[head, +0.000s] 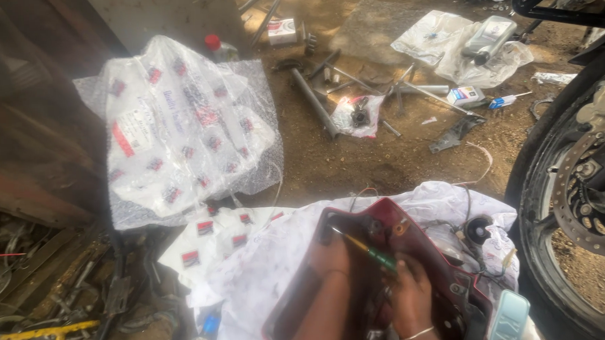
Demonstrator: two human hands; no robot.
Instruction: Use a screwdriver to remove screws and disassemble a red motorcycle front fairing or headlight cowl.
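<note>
Working low over a dark red moulded plastic motorcycle body panel [385, 227], lying inner side up on crumpled white printed plastic wrapping [266, 272] spread on the dirt ground [356, 161]. Right hand [409, 295] closed round the green handle of a slim screwdriver [365, 248], yellow shaft slanting up and left, tip inside the panel's hollow. Left hand [329, 259] curled over the panel's upper edge, gripping it steady.

Could slip off the fastener if the angled tip is not seated square, gouging the plastic or jabbing the left hand just beside it. Could lose a freed screw into the wrapping folds or the loose dirt. Thin wires [452, 225] near the panel could snag.

Hard to make out: the screw itself, hidden in shadow under the tip; fingertips of both hands, buried in the panel. Cut off at the bottom edge: both forearms and a pale blue object [509, 317]. Front wheel with brake disc [578, 200] only partly in view at right. Scattered metal rods and tools [353, 88] beyond, small and indistinct.
</note>
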